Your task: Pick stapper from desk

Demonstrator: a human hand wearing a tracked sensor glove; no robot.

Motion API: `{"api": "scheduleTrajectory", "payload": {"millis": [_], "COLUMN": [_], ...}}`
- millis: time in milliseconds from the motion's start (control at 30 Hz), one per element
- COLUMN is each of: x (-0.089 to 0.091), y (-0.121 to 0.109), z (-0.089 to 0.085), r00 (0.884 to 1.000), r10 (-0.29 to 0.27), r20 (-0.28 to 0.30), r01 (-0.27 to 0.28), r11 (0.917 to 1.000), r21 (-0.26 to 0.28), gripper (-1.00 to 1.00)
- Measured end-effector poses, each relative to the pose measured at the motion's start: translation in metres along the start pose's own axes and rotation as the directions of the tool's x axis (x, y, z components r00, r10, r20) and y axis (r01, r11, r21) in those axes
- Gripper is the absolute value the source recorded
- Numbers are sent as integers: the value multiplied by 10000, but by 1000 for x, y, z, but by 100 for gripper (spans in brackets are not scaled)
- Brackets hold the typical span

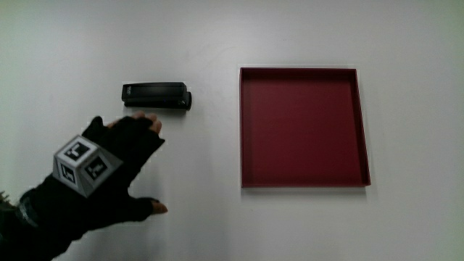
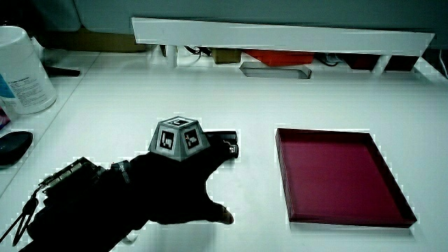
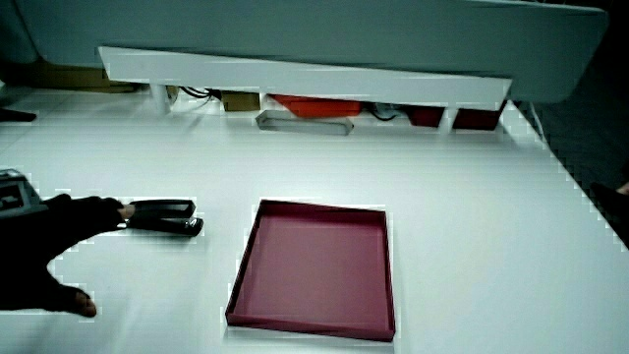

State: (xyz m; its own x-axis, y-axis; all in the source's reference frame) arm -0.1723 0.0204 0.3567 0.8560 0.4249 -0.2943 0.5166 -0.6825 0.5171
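Observation:
A black stapler point(image 1: 156, 96) lies flat on the white table, beside a shallow red tray point(image 1: 304, 70). The gloved hand point(image 1: 127, 148) hovers just nearer to the person than the stapler, its fingers spread with the tips close to the stapler's body, and it holds nothing. In a side view the hand point(image 2: 175, 182) and its patterned cube point(image 2: 178, 138) cover most of the stapler point(image 2: 227, 143). In a side view the stapler point(image 3: 162, 216) shows whole, with the fingertips point(image 3: 113, 209) at its end.
The red tray point(image 2: 280, 168) point(image 3: 310, 324) holds nothing. A white canister point(image 2: 21, 70) and a black mouse point(image 2: 14, 147) sit at the table's edge. A low white partition point(image 2: 280, 35) point(image 3: 295, 79) closes off the table, with a metal frame point(image 2: 274, 70) in front of it.

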Motion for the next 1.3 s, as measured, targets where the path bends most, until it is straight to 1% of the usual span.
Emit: {"api": "scheduleTrajectory", "payload": {"millis": [33,67,133,167,200,233,267,300,333,367,400,433,467,500,533,567,600,633,667,700,733,767,867,900,933,1000,1033,1067,1100,1133,1167,1200,1233,1267,1300], "x": [-4,-8,-13,-15,-15,-22,-20,-27,-26,-26,-27,-51,-31,-34,-40,-39,-42,-45,-45,-48,-50,-53,-59,-62,-67,-72,-72,-75,-74,-76,-77,-76,-77,-78,-81], "y": [3,5,10,13,14,19,20,24,27,30,33,44,40,45,51,54,59,64,67,72,77,82,95,99,104,112,113,117,119,122,125,126,129,132,135], "z": [5,9,21,26,33,30,39,37,42,46,49,31,53,55,53,56,56,54,57,55,54,52,49,48,44,40,39,35,34,31,28,27,25,23,20], "r00": [9999,9997,9999,10000,9964,9953,9993,9897,9867,9877,9811,9946,9714,9851,9763,9759,9729,9684,9728,9650,9691,9626,9686,9598,9620,9578,9511,9540,9523,9527,9527,9504,9493,9525,9519], "r10": [-32,27,-95,-10,440,263,292,525,771,798,1198,663,1546,883,1010,1161,1277,1319,1342,1394,1299,1507,1601,1982,1788,1919,2184,2139,2229,2201,2263,2386,2421,2417,2496], "r20": [-112,248,-82,93,727,932,250,1331,1429,1348,1519,798,1805,1473,1915,1849,1926,2118,1890,2220,2095,2252,1900,1988,2062,2141,2183,2103,2083,2095,2027,1996,2004,1854,1779], "r01": [33,-34,99,5,-445,-298,-302,-520,-722,-767,-1109,-683,-1397,-890,-986,-1110,-1200,-1234,-1240,-1262,-1184,-1351,-1460,-1779,-1619,-1710,-1914,-1887,-1968,-1914,-1972,-2088,-2124,-2133,-2202], "r11": [9999,9996,9988,9989,9990,9989,9987,9986,9966,9967,9917,9974,9859,9960,9949,9931,9914,9910,9902,9893,9907,9873,9855,9773,9821,9789,9717,9729,9706,9702,9682,9649,9642,9637,9606], "r21": [156,285,474,466,59,360,409,-72,-398,-278,-659,219,-923,-22,-222,-378,-513,-527,-647,-726,-665,-831,-861,-1153,-960,-1122,-1385,-1337,-1387,-1488,-1541,-1594,-1586,-1606,-1694], "gripper": [0,0,0,0,0,0,0,0,0,0,0,0,0,0,0,0,0,0,0,0,0,0,0,0,0,0,0,0,0,0,0,0,0,0,0]}}
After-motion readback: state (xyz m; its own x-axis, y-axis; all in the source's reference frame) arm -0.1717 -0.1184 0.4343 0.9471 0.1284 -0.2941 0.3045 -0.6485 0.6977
